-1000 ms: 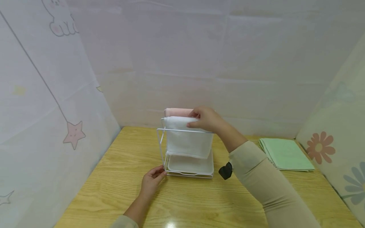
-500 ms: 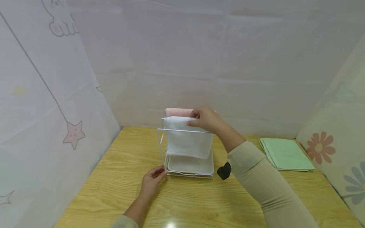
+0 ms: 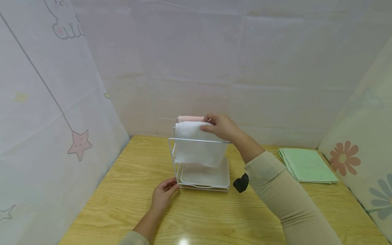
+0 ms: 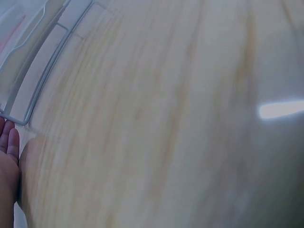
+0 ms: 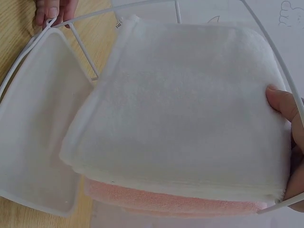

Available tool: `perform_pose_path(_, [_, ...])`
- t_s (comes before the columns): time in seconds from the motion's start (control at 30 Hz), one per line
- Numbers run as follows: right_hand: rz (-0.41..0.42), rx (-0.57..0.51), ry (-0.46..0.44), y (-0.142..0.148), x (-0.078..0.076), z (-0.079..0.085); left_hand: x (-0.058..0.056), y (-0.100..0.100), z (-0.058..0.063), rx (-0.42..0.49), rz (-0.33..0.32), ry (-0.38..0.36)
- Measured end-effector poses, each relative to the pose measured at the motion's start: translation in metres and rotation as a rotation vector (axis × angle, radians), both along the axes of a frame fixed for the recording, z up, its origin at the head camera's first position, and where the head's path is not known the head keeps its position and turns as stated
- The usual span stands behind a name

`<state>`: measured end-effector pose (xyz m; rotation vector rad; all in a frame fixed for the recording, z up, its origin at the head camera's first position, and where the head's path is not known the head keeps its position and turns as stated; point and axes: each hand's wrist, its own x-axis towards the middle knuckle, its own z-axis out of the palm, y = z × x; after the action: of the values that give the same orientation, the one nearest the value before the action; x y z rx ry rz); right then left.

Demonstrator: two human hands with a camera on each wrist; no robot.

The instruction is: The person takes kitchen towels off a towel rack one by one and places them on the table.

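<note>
A folded white towel [image 3: 199, 144] hangs in a white wire rack [image 3: 199, 140], behind its front bar. My right hand [image 3: 223, 128] pinches the towel's top edge, thumb on the near face; the right wrist view shows that thumb [image 5: 280, 100] against the cloth. Behind it, a pink towel [image 3: 190, 118] drapes over the rear of the rack, partly hidden. My left hand [image 3: 163, 194] holds the rack's front left bottom corner between thumb and fingers. In the left wrist view only part of that hand [image 4: 8, 164] shows, by the wire corner.
A shallow white tray [image 3: 206, 175] sits in the rack's base, below the white towel. On the right of the wooden table [image 3: 122, 211] lies a folded green towel [image 3: 309, 165]. Printed cloth walls [image 3: 190, 68] stand behind and on both sides.
The white towel has risen a little and shifted slightly left in my right hand, so more of the tray shows. My left hand stays at the rack corner.
</note>
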<state>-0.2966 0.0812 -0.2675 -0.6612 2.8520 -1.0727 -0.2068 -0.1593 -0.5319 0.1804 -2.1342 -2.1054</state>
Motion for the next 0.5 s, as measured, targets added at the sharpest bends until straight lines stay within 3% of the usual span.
perform_pose_path(0.5, [0.004, -0.077, 0.000, 0.0015, -0.0028, 0.0008, 0.0011, 0.0018, 0.0012, -0.008, -0.005, 0.003])
